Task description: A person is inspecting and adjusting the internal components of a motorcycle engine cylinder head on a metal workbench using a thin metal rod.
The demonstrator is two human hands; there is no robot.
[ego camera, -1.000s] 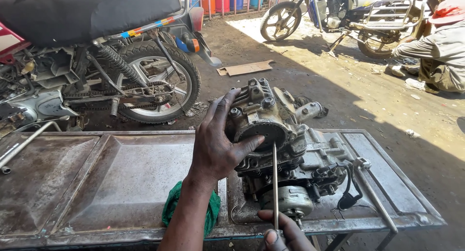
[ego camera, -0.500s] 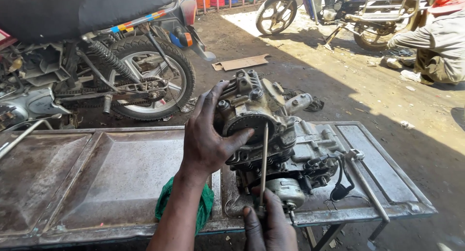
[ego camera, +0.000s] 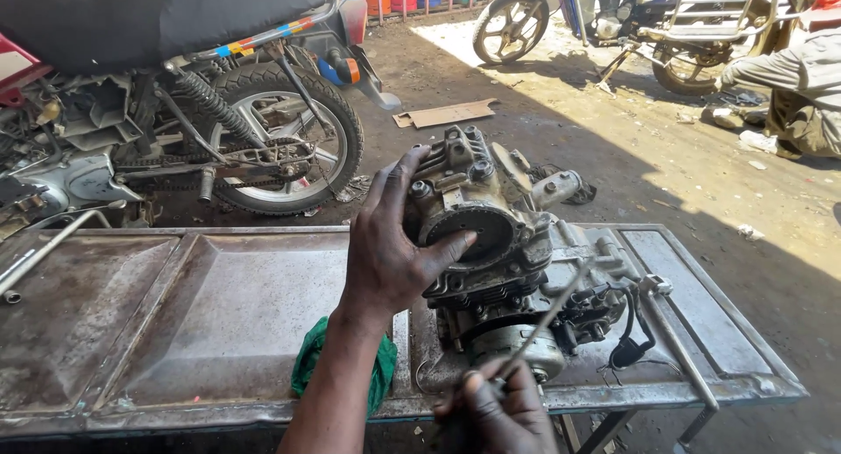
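A grimy motorcycle engine [ego camera: 517, 270] stands on a worn metal table [ego camera: 175, 323]. My left hand [ego camera: 394, 253] lies spread over the engine's cylinder head, thumb on its round cover. My right hand [ego camera: 495, 410], at the table's near edge, grips a long thin metal rod [ego camera: 547, 314]. The rod slants up and right, its tip against the engine's right side. A green rag [ego camera: 311, 366] lies under my left forearm.
A motorcycle [ego camera: 175, 95] is parked right behind the table at the left. A long metal bar [ego camera: 679, 344] lies on the table's right end. A piece of cardboard [ego camera: 447, 114] lies on the dirt. Another motorcycle [ego camera: 631, 25] and a crouching person [ego camera: 797, 86] are far right.
The rod, upright before, now leans to the right with its tip against the engine's right side. My right hand has come further into view. My left hand stays on the engine.
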